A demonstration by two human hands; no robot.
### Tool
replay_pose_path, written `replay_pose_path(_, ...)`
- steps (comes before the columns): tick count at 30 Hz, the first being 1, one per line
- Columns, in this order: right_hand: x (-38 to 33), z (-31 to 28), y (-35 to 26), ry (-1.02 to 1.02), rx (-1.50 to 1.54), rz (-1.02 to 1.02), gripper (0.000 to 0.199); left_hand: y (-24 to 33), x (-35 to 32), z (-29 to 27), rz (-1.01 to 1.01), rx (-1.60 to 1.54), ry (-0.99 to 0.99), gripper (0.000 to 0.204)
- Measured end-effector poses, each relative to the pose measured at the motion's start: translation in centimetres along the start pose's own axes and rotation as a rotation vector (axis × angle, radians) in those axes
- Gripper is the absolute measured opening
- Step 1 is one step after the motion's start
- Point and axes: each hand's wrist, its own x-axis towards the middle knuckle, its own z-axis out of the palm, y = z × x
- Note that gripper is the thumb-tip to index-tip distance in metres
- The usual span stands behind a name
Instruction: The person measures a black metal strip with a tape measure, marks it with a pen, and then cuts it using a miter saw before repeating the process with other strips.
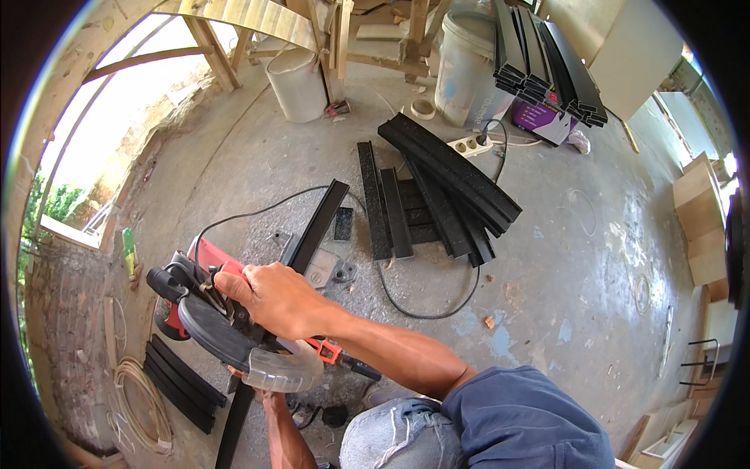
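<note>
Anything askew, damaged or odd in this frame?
The black strips on the concrete floor lie in a loose, crisscrossed heap rather than stacked. The right hand grips the red chop saw; nothing looks damaged.

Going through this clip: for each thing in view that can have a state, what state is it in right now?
Right hand: closed on the chop saw's handle.
Left hand: low beside the black bar, grip hidden.
Chop saw: head lowered over the bar; blade spin cannot be told.
Long black bar: lying under the saw.
Power strip: one plug in.
White bucket: upright, open top.
Black profiles on the floor: piled loosely, crossing.
</note>
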Motion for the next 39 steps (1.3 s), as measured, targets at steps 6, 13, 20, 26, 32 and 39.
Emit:
replay_pose_path(6,0.1,0.2,0.2,0.011,-0.027,-0.009,0.082,0.8,0.3,-1.1,0.006,-0.002,-0.022,0.064)
replay_pose_path(13,0.1,0.5,0.6,0.021,-0.023,-0.022,0.08,1.4,0.5,-1.9,0.008,0.005,-0.046,0.064)
replay_pose_path(20,0.0,0.4,0.8,0.02,-0.033,-0.025,0.081,1.8,0.4,-2.3,0.005,0.018,-0.077,0.064)
replay_pose_path(26,0.0,0.7,1.1,0.023,-0.037,-0.033,0.084,2.4,0.4,-3.4,-0.007,0.038,-0.12,0.064)
replay_pose_path(32,-0.1,0.5,1.1,0.018,-0.02,-0.029,0.082,4.8,0.7,-6.2,-0.063,0.068,-0.236,0.064)
replay_pose_path(39,-0.3,0.5,1.1,0.019,-0.019,-0.008,0.08,3.9,0.1,-5.1,0.043,0.284,-0.128,0.065)
